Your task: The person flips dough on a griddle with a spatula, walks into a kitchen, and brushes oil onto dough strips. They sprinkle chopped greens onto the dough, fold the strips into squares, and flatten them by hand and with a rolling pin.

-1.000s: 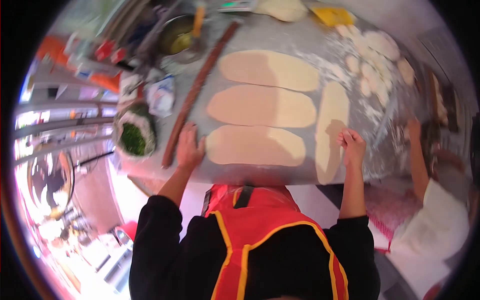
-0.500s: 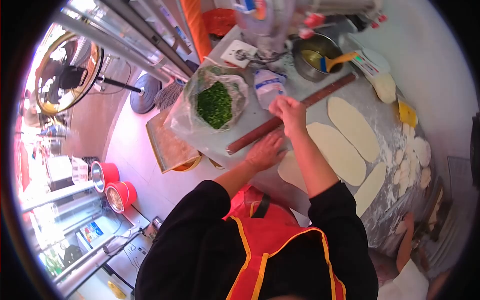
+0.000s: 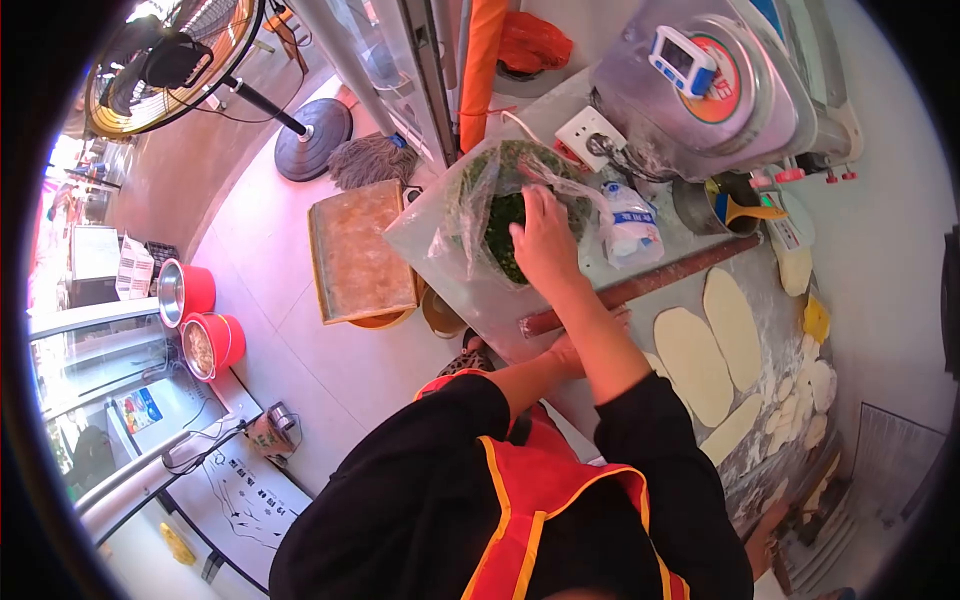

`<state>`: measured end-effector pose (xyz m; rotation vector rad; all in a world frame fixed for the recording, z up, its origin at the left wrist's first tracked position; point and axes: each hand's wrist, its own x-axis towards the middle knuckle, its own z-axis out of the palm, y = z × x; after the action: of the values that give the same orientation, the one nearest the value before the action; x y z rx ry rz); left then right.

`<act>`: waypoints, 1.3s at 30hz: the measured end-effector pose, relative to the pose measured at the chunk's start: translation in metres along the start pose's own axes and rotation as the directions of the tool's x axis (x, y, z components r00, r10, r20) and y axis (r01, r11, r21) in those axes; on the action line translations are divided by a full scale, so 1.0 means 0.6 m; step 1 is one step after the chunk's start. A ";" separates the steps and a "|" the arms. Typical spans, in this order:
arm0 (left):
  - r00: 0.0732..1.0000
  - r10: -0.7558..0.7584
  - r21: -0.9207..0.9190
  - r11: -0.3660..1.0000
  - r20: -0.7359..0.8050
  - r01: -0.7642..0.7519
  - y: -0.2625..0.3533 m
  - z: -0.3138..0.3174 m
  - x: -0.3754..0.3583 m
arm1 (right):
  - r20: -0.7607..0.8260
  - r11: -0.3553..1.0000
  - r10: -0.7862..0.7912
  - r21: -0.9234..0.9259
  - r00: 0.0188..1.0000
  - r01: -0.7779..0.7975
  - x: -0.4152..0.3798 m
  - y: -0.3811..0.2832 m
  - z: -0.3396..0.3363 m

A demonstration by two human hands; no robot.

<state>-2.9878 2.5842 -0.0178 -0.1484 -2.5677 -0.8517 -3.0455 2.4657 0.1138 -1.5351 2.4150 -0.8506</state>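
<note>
The worktop [image 3: 497, 312] is crossed at an angle by a long reddish-brown rolling pin [image 3: 680, 268]. A metal appliance [image 3: 735, 130] is seen at its far side, with a small white-and-blue device [image 3: 683, 62] resting on it. Near the corner, an open clear plastic bag [image 3: 462, 215] is filled with chopped greens [image 3: 503, 225]. Beyond the pin, long flat dough sheets [image 3: 692, 366] are laid out, with smaller dough pieces [image 3: 790, 405] gathered beside them on a floured area. The right hand [image 3: 542, 235] is held at the bag's mouth, over the greens — its thumb is parted narrowly from the fingers, but whether any greens are touched cannot be told. The left hand [image 3: 568, 355] is partly hidden beneath the right forearm, near the pin's closer end; whether anything is gripped by it cannot be told. A packet with blue print [image 3: 632, 228] is set between the bag and the pin. By the pin's far end, a yellow-handled brush [image 3: 755, 212] is seen at a metal pot [image 3: 692, 205].
</note>
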 end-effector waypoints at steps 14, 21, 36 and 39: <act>0.973 0.023 0.784 0.587 0.230 -0.199 -0.003 0.038 -0.012 | 0.180 0.955 0.095 -0.293 0.979 -0.039 0.003 -0.045 0.026; 0.999 -0.054 0.048 0.997 0.003 0.054 0.000 0.042 -0.016 | 0.039 0.995 0.038 0.092 0.999 -0.042 0.036 0.025 0.060; 0.967 -0.223 -0.385 0.887 0.124 0.254 0.012 -0.002 -0.011 | 0.623 -0.501 0.253 0.739 0.740 -0.450 -0.001 0.050 -0.027; 0.906 -0.102 0.159 0.986 0.412 0.039 0.038 -0.086 0.032 | 0.628 -0.506 0.256 0.735 0.735 -0.452 -0.070 0.064 -0.090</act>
<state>-2.9813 2.5712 0.0403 -0.2151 -3.0459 -0.7109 -3.0788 2.5346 0.1311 0.1864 0.8182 -1.6668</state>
